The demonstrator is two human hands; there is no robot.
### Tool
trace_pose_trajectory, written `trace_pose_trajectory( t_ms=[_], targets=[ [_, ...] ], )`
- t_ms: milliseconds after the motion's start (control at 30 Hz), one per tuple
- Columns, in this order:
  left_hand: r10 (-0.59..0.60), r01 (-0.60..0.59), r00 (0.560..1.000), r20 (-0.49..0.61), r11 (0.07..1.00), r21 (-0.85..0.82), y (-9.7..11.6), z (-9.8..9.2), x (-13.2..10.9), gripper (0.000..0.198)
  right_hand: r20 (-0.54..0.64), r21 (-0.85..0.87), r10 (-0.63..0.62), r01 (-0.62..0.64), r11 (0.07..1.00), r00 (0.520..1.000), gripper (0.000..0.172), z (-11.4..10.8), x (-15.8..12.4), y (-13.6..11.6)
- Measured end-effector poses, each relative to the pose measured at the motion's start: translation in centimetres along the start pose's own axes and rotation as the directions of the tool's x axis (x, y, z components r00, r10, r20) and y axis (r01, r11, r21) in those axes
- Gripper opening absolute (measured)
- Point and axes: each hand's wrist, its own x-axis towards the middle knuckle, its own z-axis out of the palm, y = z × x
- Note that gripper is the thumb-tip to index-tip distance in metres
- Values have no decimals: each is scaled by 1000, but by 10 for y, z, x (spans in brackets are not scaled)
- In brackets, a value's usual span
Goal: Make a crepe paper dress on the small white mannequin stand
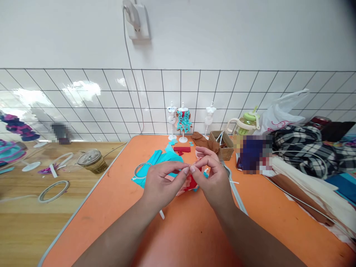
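Note:
My left hand (pixel 162 183) and my right hand (pixel 210 174) meet above the middle of the orange table (pixel 111 207), fingertips pinched together on a small red and pink piece (pixel 189 182) that is mostly hidden behind them. Turquoise fabric (pixel 155 159) lies just behind my left hand, beside a roll of clear tape (pixel 138 170). A red strip (pixel 182 149) lies farther back. Three small white mannequin stands line the wall; the middle one (pixel 183 120) wears a turquoise ruffled dress.
A small cardboard box (pixel 225 146) and brown fabric (pixel 201 141) sit behind my right hand. A green-lidded cup (pixel 246 124), plastic bag (pixel 280 109) and plaid cloth (pixel 303 144) crowd the right. On the wooden bench at left are a jar (pixel 91 161) and tape ring (pixel 54 191).

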Motion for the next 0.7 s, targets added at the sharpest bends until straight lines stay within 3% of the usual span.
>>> trace_pose_trajectory(
  t_ms=[100, 200, 300, 367, 467, 567, 700],
  targets=[
    [-54, 54, 998, 13, 998, -19, 0, -3, 2, 13, -3, -4, -10, 10, 1000, 1000, 10, -2, 0, 0],
    [-143, 149, 988, 53, 975, -163, -3, -10, 6, 13, 18, 131, -43, 40, 991, 999, 29, -12, 5, 0],
    [-236, 302, 949, 210, 872, -385, -11, -19, 12, 15, 15, 311, -104, 94, 946, 995, 36, -25, 14, 3],
    [-251, 445, 876, 411, 750, -490, -15, -21, 13, 18, 42, 350, -143, 119, 929, 989, 32, -33, 20, 5],
    [-188, 641, 714, 674, 561, -523, -17, -18, 12, 23, 297, 295, -222, 132, 946, 929, 24, -40, 24, 6],
    [-167, 742, 623, 764, 434, -511, -19, -11, 9, 26, 493, 261, -266, 151, 953, 828, 21, -41, 23, 4],
    [-171, 798, 560, 811, 374, -473, -22, -6, 8, 27, 533, 165, -274, 219, 962, 801, 15, -40, 21, -3]
  ],
)
